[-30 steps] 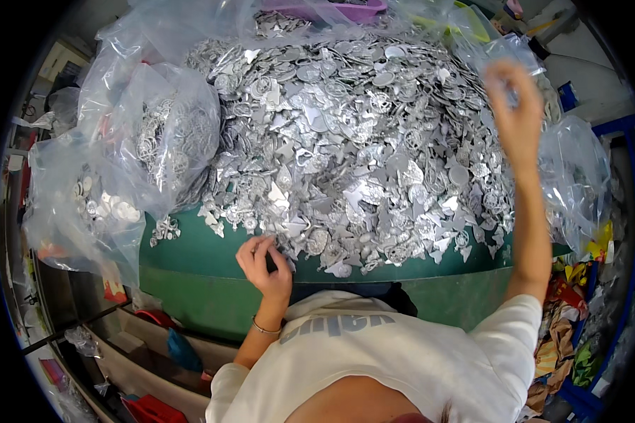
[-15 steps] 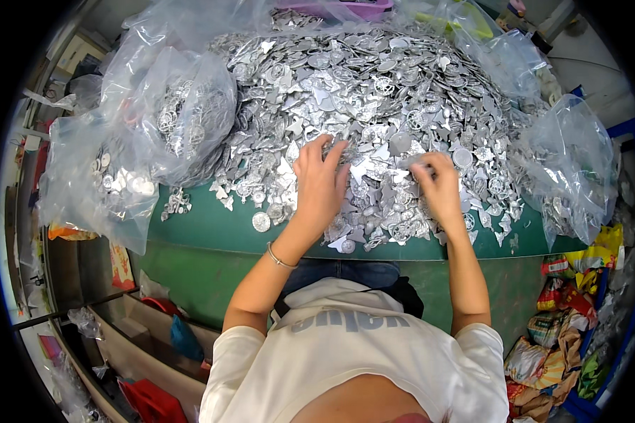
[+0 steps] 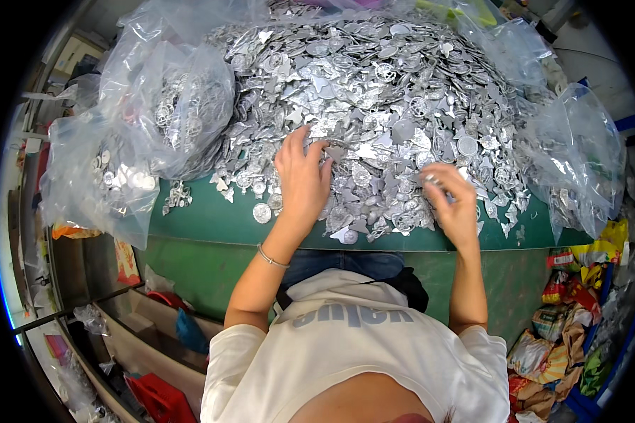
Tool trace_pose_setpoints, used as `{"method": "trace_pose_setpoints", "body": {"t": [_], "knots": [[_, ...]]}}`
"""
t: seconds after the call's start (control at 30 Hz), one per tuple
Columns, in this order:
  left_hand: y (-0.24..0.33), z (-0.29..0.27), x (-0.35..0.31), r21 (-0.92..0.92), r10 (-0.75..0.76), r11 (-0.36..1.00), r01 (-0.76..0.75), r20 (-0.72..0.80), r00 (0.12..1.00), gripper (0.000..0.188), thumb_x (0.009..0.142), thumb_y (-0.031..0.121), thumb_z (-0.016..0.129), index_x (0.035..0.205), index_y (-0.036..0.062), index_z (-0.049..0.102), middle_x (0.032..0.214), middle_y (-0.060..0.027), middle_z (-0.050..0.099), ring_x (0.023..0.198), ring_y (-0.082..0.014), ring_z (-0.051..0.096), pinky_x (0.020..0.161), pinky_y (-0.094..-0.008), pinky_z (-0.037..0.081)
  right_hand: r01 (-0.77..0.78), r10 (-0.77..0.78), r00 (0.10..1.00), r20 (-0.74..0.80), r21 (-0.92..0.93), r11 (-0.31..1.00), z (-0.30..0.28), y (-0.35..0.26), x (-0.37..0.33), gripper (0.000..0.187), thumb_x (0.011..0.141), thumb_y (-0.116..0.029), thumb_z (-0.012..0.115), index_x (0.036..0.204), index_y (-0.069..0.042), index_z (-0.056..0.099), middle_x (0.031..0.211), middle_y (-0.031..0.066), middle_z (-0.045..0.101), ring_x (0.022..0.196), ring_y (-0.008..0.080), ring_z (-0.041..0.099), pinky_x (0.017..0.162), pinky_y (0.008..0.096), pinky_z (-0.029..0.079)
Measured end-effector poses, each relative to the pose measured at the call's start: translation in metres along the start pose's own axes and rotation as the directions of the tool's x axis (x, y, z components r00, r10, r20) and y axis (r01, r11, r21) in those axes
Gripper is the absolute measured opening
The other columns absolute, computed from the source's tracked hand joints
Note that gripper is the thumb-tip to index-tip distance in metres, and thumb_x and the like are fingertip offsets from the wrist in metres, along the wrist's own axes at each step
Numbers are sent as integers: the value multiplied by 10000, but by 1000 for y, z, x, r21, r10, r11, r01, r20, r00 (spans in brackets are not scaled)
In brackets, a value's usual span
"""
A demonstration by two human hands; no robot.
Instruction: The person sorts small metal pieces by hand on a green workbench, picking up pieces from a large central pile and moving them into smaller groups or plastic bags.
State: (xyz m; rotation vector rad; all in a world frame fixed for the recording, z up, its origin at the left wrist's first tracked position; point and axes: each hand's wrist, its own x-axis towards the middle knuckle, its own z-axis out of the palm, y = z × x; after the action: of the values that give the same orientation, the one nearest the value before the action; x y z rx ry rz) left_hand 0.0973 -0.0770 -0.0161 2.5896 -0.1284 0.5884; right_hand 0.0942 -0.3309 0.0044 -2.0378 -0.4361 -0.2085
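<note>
A broad heap of small flat silver metal pieces [image 3: 360, 92] covers the green table [image 3: 247, 236]; some are round, some star- or butterfly-shaped. At the near left part of the heap, my left hand [image 3: 302, 176] rests with its fingers spread among the pieces. To its right, my right hand [image 3: 455, 201] is raised a little over the heap's near edge. Its thumb and fingers are closed on a small silver metal piece [image 3: 431, 180], whose exact shape is blurred. A round disc [image 3: 262, 213] lies on the table left of my left wrist.
Clear plastic bags with metal pieces stand at the left [image 3: 183, 106] and right [image 3: 578, 162] of the heap. A purple container [image 3: 367, 3] shows at the back. Below left is an open drawer [image 3: 144, 331] with a red bin [image 3: 162, 398]; colourful packets [image 3: 543, 352] lie low right.
My left hand has shifted slightly left. My right hand has drawn nearer to me and a little right, with a small metal piece visible in its fingers.
</note>
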Motion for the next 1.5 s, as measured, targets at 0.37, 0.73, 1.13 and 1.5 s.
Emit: {"method": "trace_pose_setpoints", "body": {"t": [0.37,0.73,1.13,1.5], "knots": [[21,-1,-29,-113,338,941,-320,245,908,336,742,194,691,1064,145,603,1194,-42,526,1209,-292,406,1002,-604,198,260,-214,966,148,-503,824,9,9,-6,148,702,-67,682,840,-83,632,766,58,518,757,246,508,672,352,367],[18,2,-36,-151,159,977,-151,41,986,272,727,44,671,986,95,603,1013,-57,542,1058,-261,503,1027,-530,222,222,-199,974,106,-289,931,24,-14,0,245,672,-91,720,907,-81,654,790,58,534,783,236,507,702,349,353],[36,-5,-37,-183,282,950,-251,168,945,356,718,117,700,1057,108,592,1109,-76,529,1070,-291,479,981,-521,266,-15,-86,986,-139,-601,799,1,10,-4,137,736,-56,651,870,-58,620,789,87,537,792,270,500,697,374,352],[18,9,-42,-243,238,946,-217,62,969,220,719,56,691,929,90,635,1021,-68,554,1009,-268,517,996,-502,255,-380,379,913,-149,21,925,-96,-14,-6,182,827,-63,619,991,13,602,838,104,632,746,126,582,649,262,454]]}}
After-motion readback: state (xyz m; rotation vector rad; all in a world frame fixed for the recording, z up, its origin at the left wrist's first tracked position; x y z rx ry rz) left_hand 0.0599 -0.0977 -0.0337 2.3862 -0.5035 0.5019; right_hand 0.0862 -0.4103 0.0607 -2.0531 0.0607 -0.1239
